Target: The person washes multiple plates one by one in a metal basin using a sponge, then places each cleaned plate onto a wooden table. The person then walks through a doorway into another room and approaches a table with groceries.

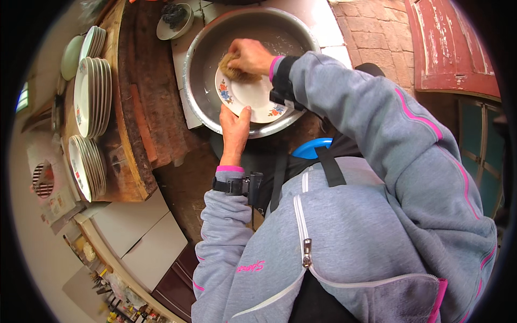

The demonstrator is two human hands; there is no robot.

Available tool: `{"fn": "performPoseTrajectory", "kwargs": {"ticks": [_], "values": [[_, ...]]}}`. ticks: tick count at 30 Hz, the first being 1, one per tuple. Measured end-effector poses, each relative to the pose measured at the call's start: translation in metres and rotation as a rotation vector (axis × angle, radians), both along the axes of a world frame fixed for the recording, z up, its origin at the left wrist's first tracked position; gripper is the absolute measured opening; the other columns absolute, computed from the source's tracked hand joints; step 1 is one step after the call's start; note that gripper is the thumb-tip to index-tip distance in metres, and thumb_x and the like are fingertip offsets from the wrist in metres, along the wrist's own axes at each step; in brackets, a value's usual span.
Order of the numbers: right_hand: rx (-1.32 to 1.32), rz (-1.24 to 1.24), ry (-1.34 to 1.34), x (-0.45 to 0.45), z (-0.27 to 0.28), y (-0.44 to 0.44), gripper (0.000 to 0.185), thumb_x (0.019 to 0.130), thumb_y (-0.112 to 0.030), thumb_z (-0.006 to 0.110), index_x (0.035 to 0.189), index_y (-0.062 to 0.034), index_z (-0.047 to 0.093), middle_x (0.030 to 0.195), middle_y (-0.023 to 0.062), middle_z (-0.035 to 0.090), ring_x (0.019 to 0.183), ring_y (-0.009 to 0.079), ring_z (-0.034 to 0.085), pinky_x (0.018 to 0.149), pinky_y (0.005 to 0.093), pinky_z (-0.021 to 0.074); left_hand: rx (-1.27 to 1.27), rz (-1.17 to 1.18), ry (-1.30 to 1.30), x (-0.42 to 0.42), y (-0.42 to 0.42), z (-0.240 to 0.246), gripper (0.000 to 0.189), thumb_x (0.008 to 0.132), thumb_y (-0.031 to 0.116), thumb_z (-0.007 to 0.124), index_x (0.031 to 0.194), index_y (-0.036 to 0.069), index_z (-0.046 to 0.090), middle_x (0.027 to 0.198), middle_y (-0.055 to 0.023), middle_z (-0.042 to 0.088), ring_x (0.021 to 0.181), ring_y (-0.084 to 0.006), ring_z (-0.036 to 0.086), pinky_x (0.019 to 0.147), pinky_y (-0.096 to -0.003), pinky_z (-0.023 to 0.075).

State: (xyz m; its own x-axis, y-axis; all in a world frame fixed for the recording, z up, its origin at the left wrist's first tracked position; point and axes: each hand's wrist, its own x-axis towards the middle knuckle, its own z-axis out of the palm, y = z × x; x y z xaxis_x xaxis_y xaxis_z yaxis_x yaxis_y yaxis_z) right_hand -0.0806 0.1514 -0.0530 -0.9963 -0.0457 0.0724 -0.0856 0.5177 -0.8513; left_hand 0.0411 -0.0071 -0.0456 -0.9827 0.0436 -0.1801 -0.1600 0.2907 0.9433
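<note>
A white plate [246, 97] with red and blue floral decoration tilts over a large metal basin [198, 52]. My left hand [235, 131] grips the plate's near rim, thumb on its upper face. Pressed to the plate's far side is a brown scouring pad [232, 72], held in the fingers of my right hand [252, 57]. The pad hides part of the plate, and my right wrist covers some of its right edge. Some liquid or wet film shows in the basin's bottom.
Several floral plates [83, 99] stand on edge in stacks on a wooden table [129, 177] at the left. Beyond the basin's left rim sits a white bowl [163, 32] holding a dark scrubber [173, 15]. A blue rounded object [311, 148] lies near my lap. A worn red door [452, 48] is at upper right.
</note>
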Motion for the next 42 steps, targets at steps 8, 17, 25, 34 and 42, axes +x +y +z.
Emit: {"fn": "performPoseTrajectory", "kwargs": {"ticks": [8, 17, 25, 34, 42], "values": [[0.870, 0.251, -0.153, 0.006, 0.007, 0.041, 0.037, 0.068, -0.012, 0.069, 0.105, -0.0051, 0.069, 0.115, 0.0228, 0.061, 0.106, 0.0431, 0.058, 0.087, 0.0456, 0.0513, -0.134, -0.054, 0.124, 0.002, 0.000, 0.001, 0.036, 0.082, 0.006, 0.064, 0.111, -0.010, 0.051, 0.103, -0.0170, 0.064, 0.093, -0.0194, 0.061, 0.083, -0.0308, 0.0483], [-0.060, 0.188, -0.033, 0.042, -0.012, -0.008, 0.054, 0.070, 0.007, 0.052, 0.123, 0.0044, 0.052, 0.125, 0.0236, 0.042, 0.109, 0.0363, 0.050, 0.098, 0.0387, 0.0418, -0.118, -0.042, 0.165, 0.003, 0.006, 0.003, 0.034, 0.082, 0.007, 0.065, 0.108, -0.010, 0.053, 0.096, -0.0167, 0.067, 0.086, -0.0208, 0.064, 0.078, -0.0330, 0.0503], [-0.041, 0.183, 0.026, 0.045, -0.006, -0.008, 0.051, 0.069, 0.006, 0.052, 0.120, 0.0040, 0.056, 0.121, 0.0243, 0.048, 0.115, 0.0377, 0.048, 0.102, 0.0399, 0.0384, -0.136, -0.049, 0.179, 0.004, 0.006, 0.001, 0.034, 0.082, 0.007, 0.065, 0.108, -0.010, 0.052, 0.097, -0.0183, 0.067, 0.086, -0.0220, 0.064, 0.077, -0.0339, 0.0507], [-0.061, 0.165, 0.018, 0.043, -0.002, -0.011, 0.049, 0.070, 0.003, 0.053, 0.119, 0.0051, 0.057, 0.125, 0.0267, 0.048, 0.119, 0.0408, 0.045, 0.106, 0.0414, 0.0363, -0.150, -0.076, 0.211, 0.003, 0.003, -0.001, 0.034, 0.082, 0.007, 0.065, 0.107, -0.010, 0.052, 0.096, -0.0187, 0.066, 0.086, -0.0225, 0.064, 0.077, -0.0340, 0.0508], [-0.057, 0.215, -0.051, 0.050, 0.019, -0.018, 0.053, 0.071, 0.002, 0.055, 0.124, 0.0060, 0.053, 0.130, 0.0276, 0.044, 0.126, 0.0397, 0.042, 0.108, 0.0412, 0.0340, -0.127, -0.076, 0.241, 0.004, 0.006, 0.000, 0.033, 0.082, 0.007, 0.065, 0.107, -0.010, 0.052, 0.094, -0.0179, 0.066, 0.083, -0.0211, 0.063, 0.075, -0.0329, 0.0503]]}}
